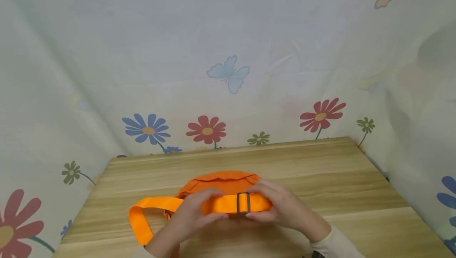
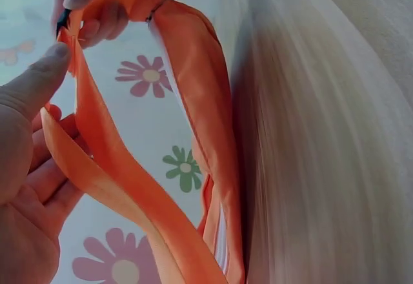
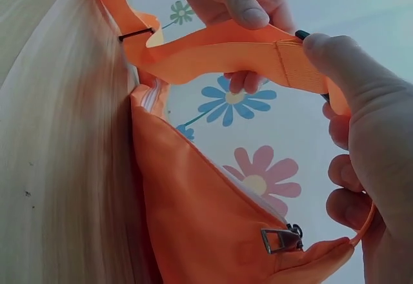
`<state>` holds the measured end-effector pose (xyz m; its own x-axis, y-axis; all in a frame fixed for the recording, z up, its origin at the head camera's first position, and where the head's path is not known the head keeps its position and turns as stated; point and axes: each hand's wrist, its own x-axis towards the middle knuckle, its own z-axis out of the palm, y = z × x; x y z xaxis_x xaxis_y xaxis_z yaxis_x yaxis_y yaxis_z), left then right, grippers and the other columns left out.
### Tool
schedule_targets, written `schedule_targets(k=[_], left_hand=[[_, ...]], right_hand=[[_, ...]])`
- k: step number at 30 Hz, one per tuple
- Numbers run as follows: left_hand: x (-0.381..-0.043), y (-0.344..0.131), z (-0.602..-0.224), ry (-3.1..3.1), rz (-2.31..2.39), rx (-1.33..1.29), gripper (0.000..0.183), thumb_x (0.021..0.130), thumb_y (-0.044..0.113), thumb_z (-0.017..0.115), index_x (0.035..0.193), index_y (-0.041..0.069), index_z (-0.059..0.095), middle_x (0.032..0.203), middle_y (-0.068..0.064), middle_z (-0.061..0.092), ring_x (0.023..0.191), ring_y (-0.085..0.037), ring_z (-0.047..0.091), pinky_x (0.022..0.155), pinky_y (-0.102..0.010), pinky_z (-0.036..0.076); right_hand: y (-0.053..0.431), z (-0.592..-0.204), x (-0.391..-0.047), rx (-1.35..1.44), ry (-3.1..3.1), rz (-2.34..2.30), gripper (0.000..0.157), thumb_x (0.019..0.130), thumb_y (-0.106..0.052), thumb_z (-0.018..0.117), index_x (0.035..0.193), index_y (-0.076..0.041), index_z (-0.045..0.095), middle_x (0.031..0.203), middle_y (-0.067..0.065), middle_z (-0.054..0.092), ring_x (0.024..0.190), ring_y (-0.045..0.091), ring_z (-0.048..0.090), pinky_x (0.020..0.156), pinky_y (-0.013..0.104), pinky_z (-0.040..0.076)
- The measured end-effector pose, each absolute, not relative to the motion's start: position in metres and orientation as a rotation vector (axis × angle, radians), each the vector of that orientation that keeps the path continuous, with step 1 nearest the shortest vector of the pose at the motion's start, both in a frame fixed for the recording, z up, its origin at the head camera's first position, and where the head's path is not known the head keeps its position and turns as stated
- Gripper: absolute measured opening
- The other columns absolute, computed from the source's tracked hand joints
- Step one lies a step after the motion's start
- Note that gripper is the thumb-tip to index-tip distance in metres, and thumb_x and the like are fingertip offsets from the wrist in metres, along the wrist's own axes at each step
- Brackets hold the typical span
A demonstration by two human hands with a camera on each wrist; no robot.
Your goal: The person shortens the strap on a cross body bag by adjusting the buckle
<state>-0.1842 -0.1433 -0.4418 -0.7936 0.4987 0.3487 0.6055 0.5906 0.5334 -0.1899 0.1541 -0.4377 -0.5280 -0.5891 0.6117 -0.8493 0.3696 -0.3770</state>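
An orange waist bag (image 1: 213, 186) rests on the table with its strap (image 1: 226, 204) raised along the near side. My left hand (image 1: 190, 214) pinches this strap between thumb and fingers, left of the dark slider buckle (image 1: 238, 203). At the buckle, my right hand (image 1: 286, 207) grips the strap, and its thumb (image 3: 342, 58) lies against the buckle's edge. A loop of strap (image 1: 137, 218) hangs out past my left wrist. In the right wrist view, a metal zipper pull (image 3: 279, 240) sits at the end of the bag's white zipper (image 3: 258, 203).
The wooden table (image 1: 356, 194) extends around the bag on every side. Behind it and at both sides hangs a pale cloth (image 1: 160, 52) printed with flowers and butterflies.
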Motion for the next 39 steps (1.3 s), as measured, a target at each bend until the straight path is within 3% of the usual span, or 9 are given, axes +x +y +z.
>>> schedule_targets(k=[4,8,13,21,28,32,39], left_hand=[[-0.186,-0.143,-0.445,-2.677,-1.023,-0.941,0.047,0.094,0.047,0.083,0.131,0.021,0.070,0.126,0.010,0.075,0.115,-0.014,0.071,0.105,-0.044,0.060],[-0.188,-0.134,-0.449,-2.622,-1.078,-1.027,0.052,0.092,0.040,0.086,0.136,0.018,0.067,0.130,0.005,0.074,0.117,-0.016,0.071,0.104,-0.043,0.061],[-0.192,-0.115,-0.447,-2.534,-0.982,-1.150,0.052,0.093,0.038,0.086,0.137,0.016,0.067,0.128,0.004,0.074,0.112,-0.013,0.069,0.099,-0.034,0.062],[-0.194,-0.112,-0.437,-2.493,-0.955,-1.090,0.041,0.090,0.027,0.090,0.126,0.016,0.072,0.115,0.003,0.074,0.097,-0.011,0.065,0.087,-0.028,0.062],[-0.194,-0.110,-0.439,-2.495,-0.909,-1.117,0.043,0.090,0.028,0.090,0.126,0.014,0.072,0.118,0.001,0.077,0.102,-0.015,0.070,0.091,-0.030,0.063],[-0.194,-0.104,-0.439,-2.497,-0.857,-1.162,0.044,0.089,0.024,0.090,0.127,0.011,0.071,0.118,-0.001,0.077,0.103,-0.018,0.072,0.092,-0.031,0.063],[-0.193,-0.102,-0.432,-2.603,-0.764,-1.112,0.044,0.090,0.026,0.090,0.126,0.009,0.071,0.117,-0.001,0.078,0.103,-0.018,0.071,0.093,-0.031,0.063]], right_hand=[[0.154,-0.438,-0.189,1.237,-2.293,0.965,0.048,0.091,-0.035,0.090,0.129,-0.015,0.068,0.115,-0.003,0.070,0.097,0.009,0.066,0.086,0.025,0.063],[0.153,-0.439,-0.188,1.233,-2.283,0.982,0.047,0.091,-0.034,0.089,0.128,-0.015,0.068,0.116,-0.003,0.071,0.098,0.009,0.067,0.086,0.026,0.063],[0.154,-0.437,-0.188,1.244,-2.293,1.059,0.048,0.092,-0.031,0.089,0.130,-0.015,0.067,0.118,-0.002,0.071,0.097,0.009,0.066,0.083,0.024,0.061],[0.169,-0.432,-0.193,1.129,-2.531,0.988,0.063,0.087,-0.033,0.092,0.142,-0.016,0.065,0.136,0.001,0.073,0.115,0.017,0.071,0.100,0.039,0.063],[0.162,-0.431,-0.194,1.168,-2.509,0.849,0.065,0.090,-0.050,0.087,0.141,-0.016,0.066,0.135,-0.002,0.073,0.117,0.017,0.071,0.100,0.043,0.062],[0.152,-0.429,-0.192,1.200,-2.504,0.821,0.065,0.090,-0.053,0.085,0.143,-0.021,0.064,0.134,-0.007,0.072,0.112,0.012,0.069,0.098,0.037,0.062],[0.149,-0.426,-0.190,1.191,-2.473,0.873,0.056,0.088,-0.040,0.090,0.134,-0.019,0.067,0.124,-0.007,0.072,0.102,0.008,0.067,0.091,0.028,0.063]])
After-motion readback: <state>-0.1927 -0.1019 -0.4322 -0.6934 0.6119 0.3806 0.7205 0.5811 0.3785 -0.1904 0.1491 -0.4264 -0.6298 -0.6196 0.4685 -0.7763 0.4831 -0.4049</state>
